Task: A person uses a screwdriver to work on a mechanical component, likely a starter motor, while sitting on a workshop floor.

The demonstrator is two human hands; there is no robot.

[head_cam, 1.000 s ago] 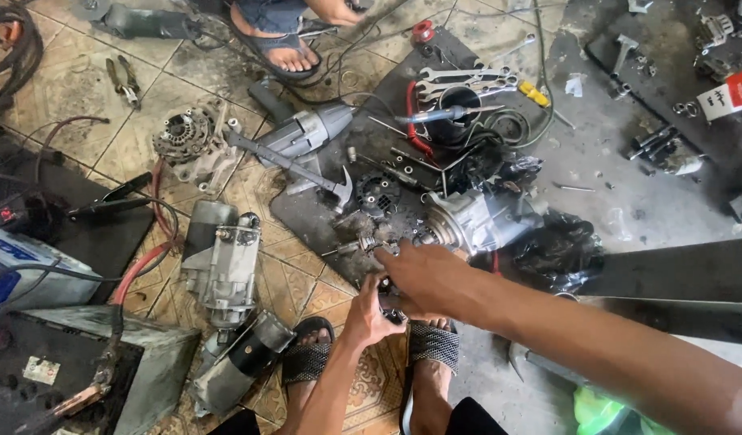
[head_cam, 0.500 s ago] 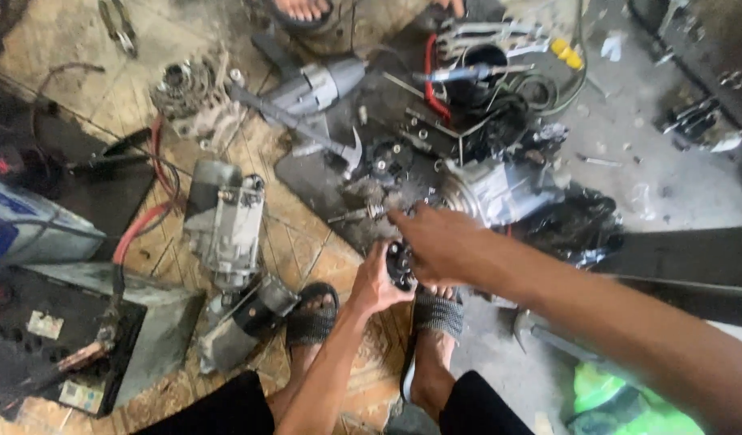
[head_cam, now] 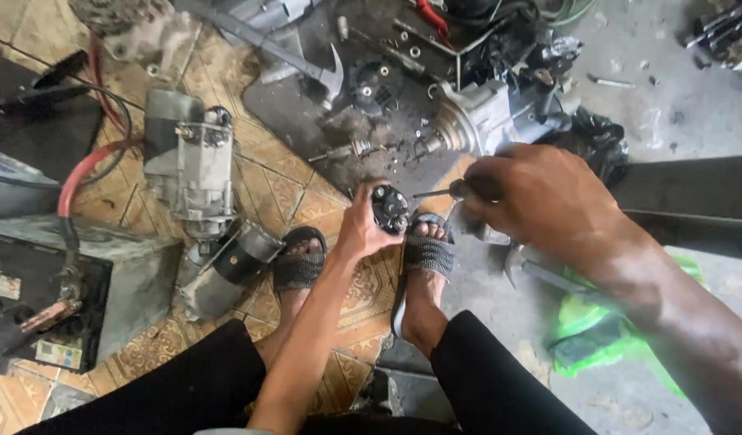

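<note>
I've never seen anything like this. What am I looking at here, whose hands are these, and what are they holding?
This is one picture from a camera worn on a person's head, looking down at their own hands, legs and sandalled feet. There is no machine doing the work, just two bare hands.

The left hand holds a small round black part with metal studs. The right hand grips a thin screwdriver whose tip points at that part.

They work low over a patterned tile floor. On it lie a grey starter motor, a hammer on a dark mat, another metal motor body with loose bolts about it, a red cable and a dark boxy battery at the left.
</note>
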